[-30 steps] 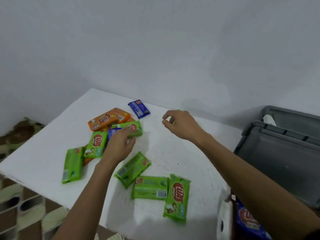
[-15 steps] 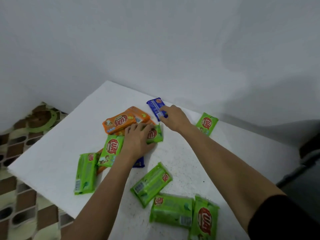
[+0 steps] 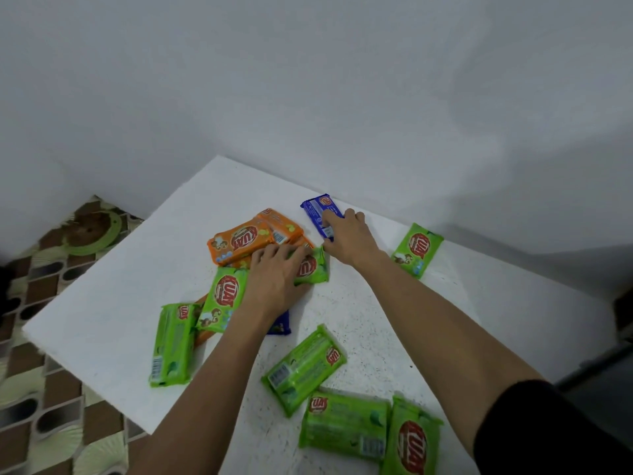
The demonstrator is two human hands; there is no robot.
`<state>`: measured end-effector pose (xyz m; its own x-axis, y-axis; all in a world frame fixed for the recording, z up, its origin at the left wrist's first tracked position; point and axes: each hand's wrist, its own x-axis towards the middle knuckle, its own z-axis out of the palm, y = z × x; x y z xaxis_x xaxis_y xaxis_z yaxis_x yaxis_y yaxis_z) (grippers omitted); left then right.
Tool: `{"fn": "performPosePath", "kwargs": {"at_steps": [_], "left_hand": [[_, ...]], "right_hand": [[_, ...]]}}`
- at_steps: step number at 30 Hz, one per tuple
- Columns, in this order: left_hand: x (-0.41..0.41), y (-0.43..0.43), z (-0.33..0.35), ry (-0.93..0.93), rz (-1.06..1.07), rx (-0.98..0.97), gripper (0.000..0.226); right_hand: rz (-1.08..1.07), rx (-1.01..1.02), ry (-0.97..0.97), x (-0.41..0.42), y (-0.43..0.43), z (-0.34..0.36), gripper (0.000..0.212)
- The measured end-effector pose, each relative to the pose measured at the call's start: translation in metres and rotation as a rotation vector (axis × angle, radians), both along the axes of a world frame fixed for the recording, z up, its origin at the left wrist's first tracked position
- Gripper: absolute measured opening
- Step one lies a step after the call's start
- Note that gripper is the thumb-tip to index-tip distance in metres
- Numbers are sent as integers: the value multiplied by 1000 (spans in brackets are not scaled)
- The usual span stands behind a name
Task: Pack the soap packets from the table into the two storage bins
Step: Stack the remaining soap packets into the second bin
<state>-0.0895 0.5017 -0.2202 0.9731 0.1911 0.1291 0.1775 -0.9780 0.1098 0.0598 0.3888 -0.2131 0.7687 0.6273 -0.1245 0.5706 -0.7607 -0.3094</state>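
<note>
Blue wrapping marks the soap packet point(image 3: 318, 210) that our right hand point(image 3: 349, 240) grips, fingers curled round its near end. It lies on the far part of the white table point(image 3: 102, 320), near the grey wall point(image 3: 308, 97). Just beside it our left hand point(image 3: 274, 279) lies flat with straight, spread fingers, pressing on a green packet point(image 3: 313, 269) and touching the edge of the orange packets point(image 3: 239, 240), which lie partly over one another. A second blue packet point(image 3: 281, 325) peeks out from under our left wrist. To the left of that wrist two more green packets point(image 3: 224, 296) lie side by side, one overlapping the other. Nearer to us three green packets point(image 3: 303, 368) lie close together, the two nearest touching. One lone green packet point(image 3: 418, 248) lies apart, to the right of our right wrist, near the wall. Patterned brown and green flooring point(image 3: 51, 389) shows past the table's left edge.
</note>
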Motion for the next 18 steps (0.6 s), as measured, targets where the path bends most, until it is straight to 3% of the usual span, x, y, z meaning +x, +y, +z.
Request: {"fn": "performPosePath", "kwargs": {"at_steps": [5, 11, 15, 18], "left_hand": [[2, -2, 6, -20, 2, 32, 62], [-2, -8, 19, -66, 42, -41, 75], [-5, -15, 30, -82, 52, -81, 89], [-8, -24, 37, -108, 47, -158, 80]], "right_hand": [[21, -71, -40, -3, -26, -1, 58], [134, -152, -77, -14, -58, 3, 42], [93, 51, -72, -28, -74, 13, 30], [45, 227, -16, -35, -89, 22, 21]]}}
